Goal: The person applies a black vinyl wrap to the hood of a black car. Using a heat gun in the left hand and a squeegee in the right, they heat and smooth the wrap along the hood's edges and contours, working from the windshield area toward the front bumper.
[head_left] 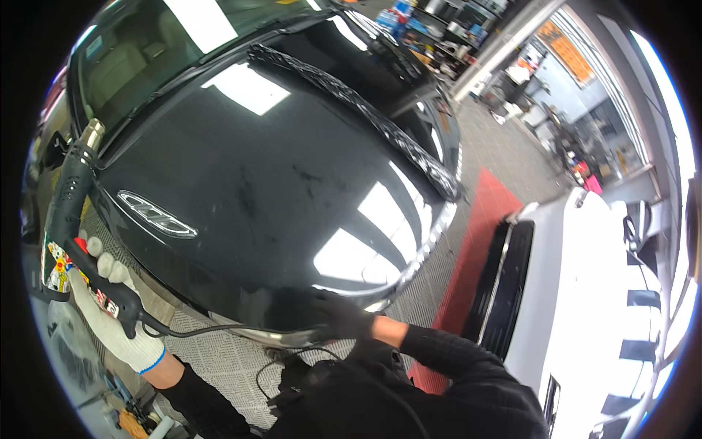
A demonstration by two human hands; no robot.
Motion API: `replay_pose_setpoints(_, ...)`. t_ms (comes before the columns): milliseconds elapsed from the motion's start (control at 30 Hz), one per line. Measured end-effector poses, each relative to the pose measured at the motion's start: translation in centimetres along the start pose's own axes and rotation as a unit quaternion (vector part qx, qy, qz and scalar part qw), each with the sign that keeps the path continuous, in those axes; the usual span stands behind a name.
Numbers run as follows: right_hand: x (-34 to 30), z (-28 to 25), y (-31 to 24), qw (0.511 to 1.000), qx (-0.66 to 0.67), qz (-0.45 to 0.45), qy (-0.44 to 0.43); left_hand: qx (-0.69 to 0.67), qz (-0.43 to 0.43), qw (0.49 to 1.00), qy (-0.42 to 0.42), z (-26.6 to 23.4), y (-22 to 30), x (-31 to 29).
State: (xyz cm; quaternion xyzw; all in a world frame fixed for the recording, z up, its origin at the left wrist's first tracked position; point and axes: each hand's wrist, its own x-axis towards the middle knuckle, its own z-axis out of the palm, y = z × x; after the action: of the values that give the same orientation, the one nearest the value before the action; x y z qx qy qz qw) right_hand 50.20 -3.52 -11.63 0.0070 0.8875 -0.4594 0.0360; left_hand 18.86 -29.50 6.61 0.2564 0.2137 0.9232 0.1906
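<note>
My left hand (110, 307), in a white knit glove with a blue cuff edge, is closed round the handle of a heat gun (69, 186). The tool has a dark body and a metal nozzle tipped upward, beside the left edge of a black car hood (241, 175). From the handle's base a black cord (197, 332) runs to the right, past my body. My right hand (340, 316), gloved in black, is at the hood's front edge near me. Its fingers blend into the dark paint, so their pose is unclear.
A long crumpled black strip (365, 113) lies along the hood's far right side. To the right stands a white car (563, 271), beside a red floor strip (468, 256). Cluttered shelves (446, 36) are at the back. Tools (135, 417) lie at lower left.
</note>
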Motion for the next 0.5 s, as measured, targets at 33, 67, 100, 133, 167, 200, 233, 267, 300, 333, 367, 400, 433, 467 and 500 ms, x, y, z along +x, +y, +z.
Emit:
replay_pose_setpoints(33,0.9,2.9,0.1,0.995,0.004,-0.060,0.078,0.025,0.015,0.997,0.070,-0.9,0.4,-0.3)
replay_pose_setpoints(67,1.2,5.5,0.3,1.000,0.013,0.017,0.016,0.052,0.023,0.994,0.096,-1.3,0.9,-0.2)
replay_pose_setpoints(100,1.4,8.0,0.8,0.994,0.028,0.094,-0.040,0.087,0.033,0.992,0.080,-1.5,1.2,0.4)
replay_pose_setpoints(133,1.4,10.0,1.7,0.986,0.065,0.137,-0.074,0.076,0.031,0.994,0.070,-1.6,1.3,0.8)
replay_pose_setpoints(167,0.4,11.2,3.0,0.986,0.003,0.162,-0.039,0.061,0.017,0.994,0.093,-1.3,1.8,1.6)
replay_pose_setpoints(200,-2.1,12.2,4.5,0.981,-0.035,0.190,0.003,0.047,0.000,0.996,0.076,-1.1,2.0,2.5)
replay_pose_setpoints(233,-4.9,13.1,5.9,0.951,-0.051,0.296,0.066,0.046,0.002,0.998,0.048,-0.9,2.3,3.3)
replay_pose_setpoints(267,-8.4,12.6,8.1,0.940,-0.183,0.273,0.085,0.050,0.003,0.997,0.057,-0.6,2.3,4.0)
replay_pose_setpoints(300,-13.1,11.9,9.9,0.907,-0.187,0.360,0.112,0.044,-0.018,0.998,0.051,-0.4,2.2,4.5)
replay_pose_setpoints(333,-17.1,10.7,12.0,0.880,-0.181,0.397,0.189,0.053,-0.020,0.997,0.060,-0.2,2.0,4.9)
replay_pose_setpoints(367,-22.0,8.9,13.5,0.856,-0.202,0.404,0.251,0.068,-0.008,0.994,0.079,0.0,1.7,5.2)
replay_pose_setpoints(400,-26.6,7.3,14.4,0.784,-0.224,0.479,0.325,0.070,-0.007,0.994,0.089,0.2,1.0,5.3)
replay_pose_setpoints(433,-29.5,4.5,15.5,0.682,-0.147,0.611,0.374,0.077,-0.026,0.994,0.077,0.5,0.4,5.3)
replay_pose_setpoints(467,-32.0,1.9,15.8,0.624,-0.218,0.626,0.415,0.077,-0.044,0.993,0.080,0.8,-0.4,5.4)
replay_pose_setpoints(500,-32.7,-2.2,16.3,0.534,-0.349,0.679,0.363,0.076,-0.047,0.995,0.031,1.2,-1.2,5.5)
